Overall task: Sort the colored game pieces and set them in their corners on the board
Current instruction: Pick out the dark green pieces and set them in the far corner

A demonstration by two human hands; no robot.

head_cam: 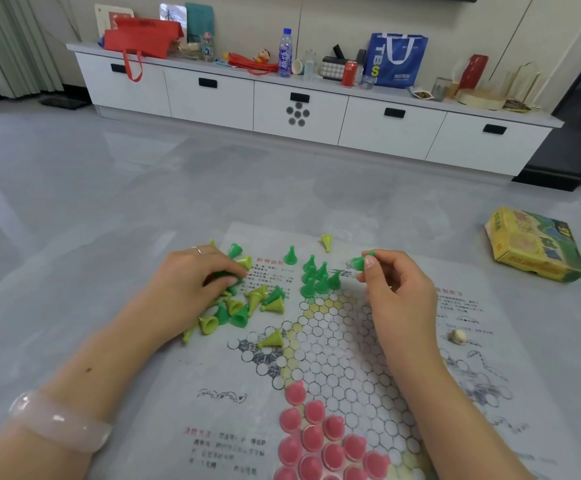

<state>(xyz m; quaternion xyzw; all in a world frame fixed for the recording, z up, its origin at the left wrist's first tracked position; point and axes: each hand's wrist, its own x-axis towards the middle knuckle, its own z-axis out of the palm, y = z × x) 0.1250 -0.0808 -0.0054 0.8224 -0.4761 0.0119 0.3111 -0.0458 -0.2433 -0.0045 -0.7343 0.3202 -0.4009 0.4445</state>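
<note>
A paper game board lies on the grey floor. Pink pieces fill its near corner. Several dark green pieces stand upright in the far corner. A mixed heap of dark green and yellow-green pieces lies at the board's left edge. My left hand rests on that heap, fingers curled around a green piece. My right hand pinches a dark green piece just right of the standing green group. One yellow-green piece lies on the board, another at its far edge.
The yellow and green game box lies on the floor to the right. A small pale die sits on the board's right side. A long white cabinet with bags, bottles and cans runs along the far wall.
</note>
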